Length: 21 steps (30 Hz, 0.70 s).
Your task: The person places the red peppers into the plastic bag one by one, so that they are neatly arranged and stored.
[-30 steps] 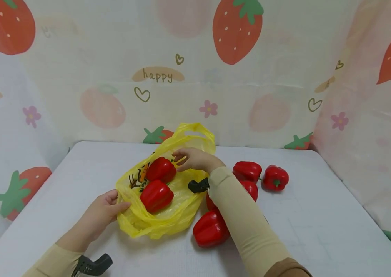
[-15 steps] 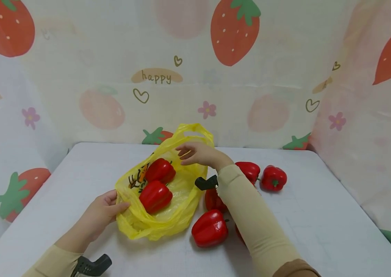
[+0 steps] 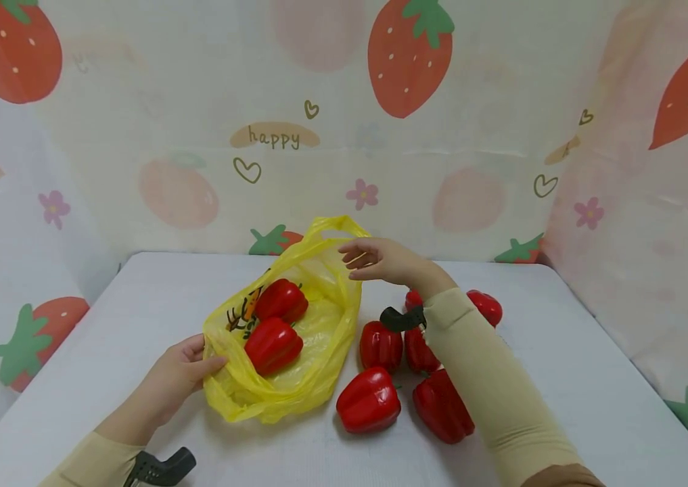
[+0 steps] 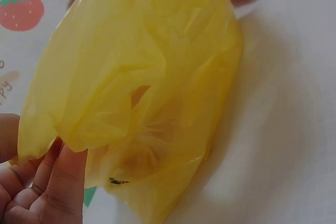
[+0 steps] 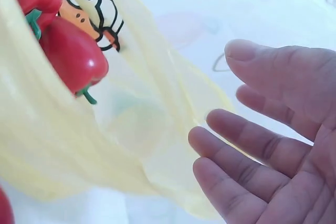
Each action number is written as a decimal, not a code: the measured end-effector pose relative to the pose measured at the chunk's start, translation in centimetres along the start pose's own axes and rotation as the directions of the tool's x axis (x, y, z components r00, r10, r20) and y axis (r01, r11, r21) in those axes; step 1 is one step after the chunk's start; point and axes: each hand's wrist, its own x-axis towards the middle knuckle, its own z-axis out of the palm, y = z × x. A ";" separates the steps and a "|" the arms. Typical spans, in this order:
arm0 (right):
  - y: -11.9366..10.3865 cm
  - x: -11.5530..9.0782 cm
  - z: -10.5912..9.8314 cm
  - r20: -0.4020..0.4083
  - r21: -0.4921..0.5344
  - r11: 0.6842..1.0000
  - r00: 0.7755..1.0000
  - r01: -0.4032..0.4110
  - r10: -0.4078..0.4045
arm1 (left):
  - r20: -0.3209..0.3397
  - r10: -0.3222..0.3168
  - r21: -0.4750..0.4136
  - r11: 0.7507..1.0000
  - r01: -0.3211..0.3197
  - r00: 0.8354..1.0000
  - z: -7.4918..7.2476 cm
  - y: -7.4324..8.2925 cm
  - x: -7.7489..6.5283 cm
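Observation:
A yellow plastic bag (image 3: 325,338) lies opened on the table, with two red bell peppers (image 3: 274,345) inside it. My left hand (image 3: 182,368) pinches the bag's left edge between thumb and fingers; the left wrist view shows the thin plastic (image 4: 105,51) caught there. Over the bag's far right rim hovers my right hand (image 3: 383,260), its fingers relaxed and apart, holding nothing. In the right wrist view that hand (image 5: 273,145) is beside the bag's rim, and the peppers (image 5: 73,56) show green stems.
Right of the bag lie several more red bell peppers (image 3: 369,400), some partly hidden beneath my right forearm. The white table (image 3: 258,453) is enclosed by a strawberry-patterned cloth (image 3: 484,101) at the back and sides.
My right hand has drawn back from beside the peppers in the bag, moving right and up toward the rim. The left hand keeps its hold on the bag.

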 end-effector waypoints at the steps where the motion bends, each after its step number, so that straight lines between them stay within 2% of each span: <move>1: 0.0 -0.5 -0.3 -0.001 -0.009 1.000 1.000 0.005 -0.005 | 0.000 0.000 0.002 1.000 0.000 1.000 0.0 0.0 0.0; 9: 0.4 -4.7 -1.8 -0.013 -0.095 0.994 0.999 0.050 -0.052 | -0.003 -0.006 0.009 1.000 0.006 1.000 0.0 -0.2 0.1; 13: 0.7 -6.6 -2.3 -0.022 -0.136 0.990 0.999 0.035 -0.038 | 0.001 0.003 0.005 1.000 -0.003 1.000 0.0 -0.3 0.2; 21: 1.2 -9.4 -3.0 -0.021 -0.127 0.992 1.000 0.014 -0.017 | 0.011 0.020 -0.011 1.000 -0.020 1.000 0.0 -0.4 0.2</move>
